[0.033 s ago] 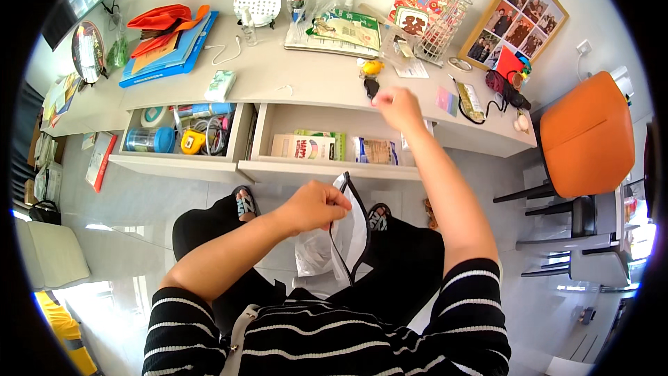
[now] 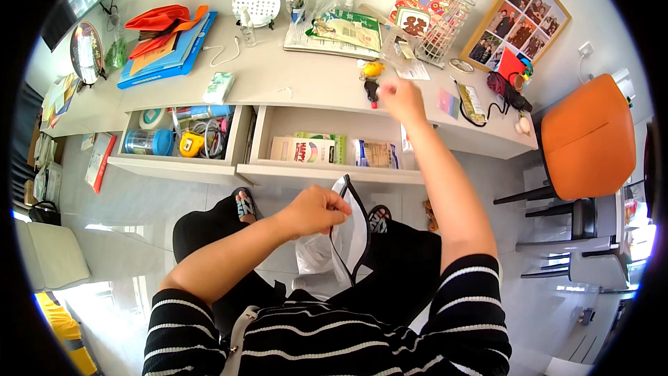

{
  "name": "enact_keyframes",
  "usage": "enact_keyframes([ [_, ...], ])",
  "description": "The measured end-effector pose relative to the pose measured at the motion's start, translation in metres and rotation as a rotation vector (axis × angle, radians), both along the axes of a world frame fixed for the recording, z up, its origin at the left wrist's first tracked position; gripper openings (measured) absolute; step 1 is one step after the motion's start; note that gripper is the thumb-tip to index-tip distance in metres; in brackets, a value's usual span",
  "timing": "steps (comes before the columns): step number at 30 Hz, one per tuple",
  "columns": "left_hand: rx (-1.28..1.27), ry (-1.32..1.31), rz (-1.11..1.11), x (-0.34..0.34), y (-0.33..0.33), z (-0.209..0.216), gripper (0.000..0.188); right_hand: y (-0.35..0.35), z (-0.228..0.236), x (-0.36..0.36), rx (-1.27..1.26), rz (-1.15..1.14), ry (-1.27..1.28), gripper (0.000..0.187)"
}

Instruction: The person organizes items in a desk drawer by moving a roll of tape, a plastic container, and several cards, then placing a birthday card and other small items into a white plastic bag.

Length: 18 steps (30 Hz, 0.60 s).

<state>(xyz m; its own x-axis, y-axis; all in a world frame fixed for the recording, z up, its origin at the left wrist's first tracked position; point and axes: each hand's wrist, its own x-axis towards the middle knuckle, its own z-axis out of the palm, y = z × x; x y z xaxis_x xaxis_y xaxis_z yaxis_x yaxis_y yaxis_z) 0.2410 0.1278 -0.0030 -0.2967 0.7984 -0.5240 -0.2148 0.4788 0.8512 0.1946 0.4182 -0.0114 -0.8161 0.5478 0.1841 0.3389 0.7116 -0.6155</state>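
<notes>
My left hand [image 2: 316, 210] is closed in a pinch on the edge of a pale pouch [image 2: 355, 233] with a black rim. The pouch hangs between my knees, its mouth spread apart, beside a crumpled clear plastic bag [image 2: 313, 254]. Over the desk's front edge, my right hand [image 2: 403, 101] has its fingers pressed together; whatever is between them cannot be made out. Just left of those fingertips lies a black key fob [image 2: 371, 89] with a red tip, below a yellow trinket [image 2: 373, 69].
An open drawer [image 2: 278, 129] in front of me holds several packets. The open left drawer contains a yellow tape measure [image 2: 191, 143], cables and a blue-lidded jar [image 2: 160, 142]. A tissue pack [image 2: 219, 87] lies on the desk. An orange chair [image 2: 588, 136] stands at right.
My right hand has shifted slightly right, away from the key fob, whose red tip now shows on the desk. My left hand still grips the pouch.
</notes>
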Motion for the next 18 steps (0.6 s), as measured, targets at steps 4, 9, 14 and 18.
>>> enact_keyframes([
  [4,-0.02,-0.059,-0.071,-0.004,0.017,-0.013,0.018,0.021,0.006,-0.062,0.1,-0.263,-0.251,0.047],
  [9,0.005,0.095,-0.203,0.0,0.023,-0.009,0.019,0.028,-0.019,-0.08,0.049,-0.189,-0.102,0.054],
  [14,0.101,0.156,-0.219,-0.004,0.02,-0.018,0.021,0.04,-0.004,-0.068,-0.748,0.162,0.141,0.046],
  [18,0.084,0.163,-0.219,-0.011,0.02,-0.014,0.02,0.026,0.015,-0.049,-0.843,0.357,0.259,0.046],
])
